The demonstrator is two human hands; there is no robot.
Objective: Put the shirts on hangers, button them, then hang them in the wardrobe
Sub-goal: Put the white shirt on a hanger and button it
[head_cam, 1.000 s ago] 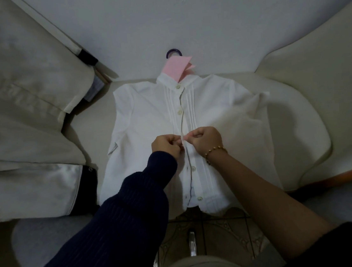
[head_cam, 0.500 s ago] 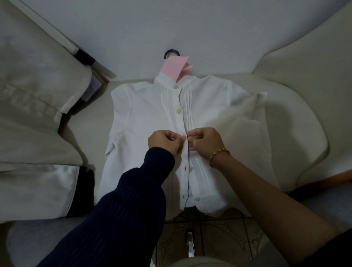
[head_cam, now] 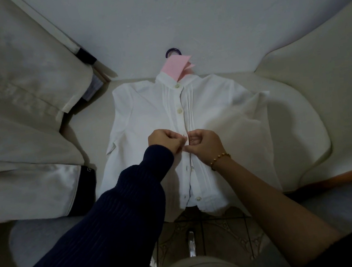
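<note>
A white short-sleeved shirt (head_cam: 147,114) lies flat on a cream surface (head_cam: 93,130), front up, collar away from me. A dark hanger hook (head_cam: 172,52) sticks out past the collar, with a pink tag (head_cam: 176,68) on it. The top two buttons are closed. My left hand (head_cam: 165,139) pinches the left edge of the placket at mid-chest. My right hand (head_cam: 204,144), with a bead bracelet, pinches the right edge there. The two hands meet fingertip to fingertip over the third button, which they hide. Lower buttons sit undone beneath my wrists.
A cream fabric mass (head_cam: 17,105) is heaped at the left, with a dark piece (head_cam: 87,185) under it. More cream fabric (head_cam: 315,76) rises at the right. A white wall (head_cam: 181,14) stands behind. Patterned floor tiles (head_cam: 212,233) show below the shirt hem.
Both hands have stayed at the same button, shifting slightly up the placket and closing tighter together. The shirt has not moved.
</note>
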